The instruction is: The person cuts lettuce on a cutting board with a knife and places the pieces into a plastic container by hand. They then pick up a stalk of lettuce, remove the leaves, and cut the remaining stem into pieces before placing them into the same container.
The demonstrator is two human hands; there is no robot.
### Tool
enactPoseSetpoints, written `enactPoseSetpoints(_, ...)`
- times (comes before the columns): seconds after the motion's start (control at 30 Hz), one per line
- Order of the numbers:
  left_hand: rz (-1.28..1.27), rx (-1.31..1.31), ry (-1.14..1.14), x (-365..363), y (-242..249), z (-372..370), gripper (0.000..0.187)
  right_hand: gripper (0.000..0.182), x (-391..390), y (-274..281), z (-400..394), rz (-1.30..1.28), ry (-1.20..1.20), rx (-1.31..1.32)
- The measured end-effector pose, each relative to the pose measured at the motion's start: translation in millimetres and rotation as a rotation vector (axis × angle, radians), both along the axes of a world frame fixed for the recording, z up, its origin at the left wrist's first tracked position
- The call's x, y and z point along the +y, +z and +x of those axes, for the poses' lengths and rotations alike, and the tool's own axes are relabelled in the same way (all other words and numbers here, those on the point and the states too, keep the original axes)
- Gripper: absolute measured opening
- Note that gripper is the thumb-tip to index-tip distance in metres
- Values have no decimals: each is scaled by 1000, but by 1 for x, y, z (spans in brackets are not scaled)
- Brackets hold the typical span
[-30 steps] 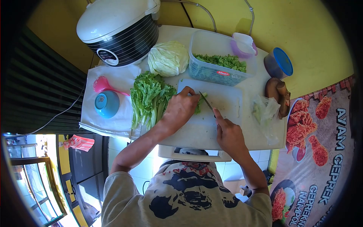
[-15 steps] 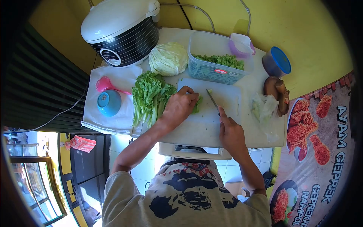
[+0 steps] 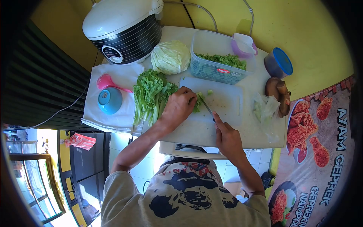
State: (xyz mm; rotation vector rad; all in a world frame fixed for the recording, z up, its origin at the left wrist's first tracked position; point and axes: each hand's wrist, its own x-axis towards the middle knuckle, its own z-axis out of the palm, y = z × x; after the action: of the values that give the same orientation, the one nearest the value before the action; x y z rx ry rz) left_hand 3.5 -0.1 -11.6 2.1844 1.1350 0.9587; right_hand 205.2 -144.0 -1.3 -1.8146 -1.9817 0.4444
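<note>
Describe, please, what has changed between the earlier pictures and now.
Since half a second ago, the right hand has brought the knife leftward, back to the greens under the left hand. A small cut piece, then at the blade's tip, now lies apart from it. Both hands kept their holds; the cabbage and plastic container stayed put.

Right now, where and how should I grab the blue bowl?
Probably best by the outer walls of the blue bowl, from above and the near side, fingers spread around it. It sits upside down, so there's no upturned rim to pinch, and the pink ladle lies along its far side. Your left hand is nearer, but it's holding lettuce.
</note>
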Motion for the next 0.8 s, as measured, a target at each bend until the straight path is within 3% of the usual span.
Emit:
enactPoseSetpoints(0.6, -48, 11, -80, 10, 5, -3, 9, 65, 37, -8, -2, 140, 102, -77)
enactPoseSetpoints(0.8, -50, -6, -60, 9, 4, -2, 10, 67, 8, -8, 8, 73, 91, -109)
